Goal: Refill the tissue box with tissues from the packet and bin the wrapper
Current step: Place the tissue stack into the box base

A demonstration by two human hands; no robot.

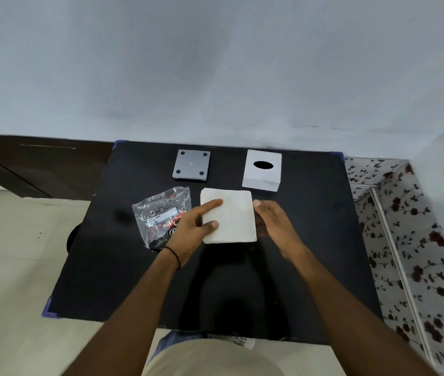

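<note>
My left hand (188, 230) lies on the left part of the stack of tissues (229, 215), fingers loosely spread: the forefinger stretches flat across the top sheet and the thumb presses down nearer the front edge. It is not pinching anything that I can see, only resting on the paper. A thin dark band (173, 253) circles that wrist. My right hand (272, 217) stands on edge against the right side of the stack, fingers held straight and close together, the fingertips touching the far right edge; the palm faces the paper and nothing is gripped in it.

The stack itself is white, squared up, and lies flat near the middle of the black table (310, 240). Just to its left, partly under my left hand, lies the clear plastic wrapper (158, 213), crumpled and flat, with a printed label and some red and black print showing through. It touches or nearly touches the stack; I cannot tell which.

Behind the stack, toward the wall, sits the white tissue box (263, 170) with its dark oval slot facing up. It is apart from the stack by a narrow strip of table. To the left of the box, well apart from it, a grey square base plate (192, 165) with four round dark feet lies on the table.
</note>
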